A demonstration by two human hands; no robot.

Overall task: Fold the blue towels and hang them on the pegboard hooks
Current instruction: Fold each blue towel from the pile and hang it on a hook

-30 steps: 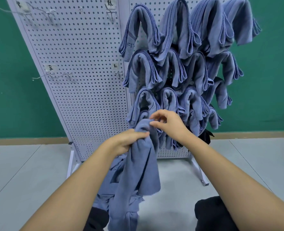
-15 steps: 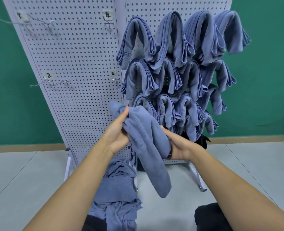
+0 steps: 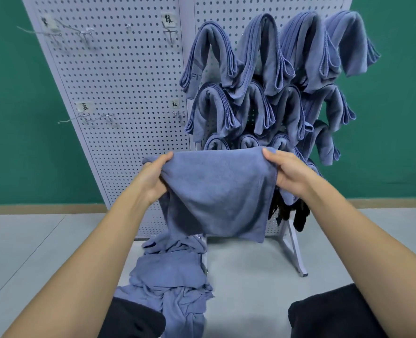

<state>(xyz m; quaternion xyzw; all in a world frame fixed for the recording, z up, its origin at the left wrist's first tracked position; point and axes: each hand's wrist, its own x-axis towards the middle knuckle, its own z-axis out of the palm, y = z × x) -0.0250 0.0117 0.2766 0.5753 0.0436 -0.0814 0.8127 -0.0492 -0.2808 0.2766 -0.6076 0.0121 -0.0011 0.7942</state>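
Observation:
A blue towel (image 3: 216,193) hangs spread out in front of me, held by its top edge. My left hand (image 3: 153,178) grips the towel's left top corner and my right hand (image 3: 287,172) grips the right top corner. Behind it stands a white pegboard (image 3: 128,98) with several folded blue towels (image 3: 270,76) hung on hooks on its right half. A heap of loose blue towels (image 3: 172,276) lies on the floor below my left arm.
Bare wire hooks (image 3: 85,118) with small labels stick out of the pegboard's left half. The board's white foot (image 3: 297,254) reaches forward at the right. Some black cloth (image 3: 292,213) hangs low on the board. A green wall stands behind, grey floor below.
The towel was bunched between my hands; my hands have moved apart and it now hangs spread flat by its top corners. The view has tilted slightly.

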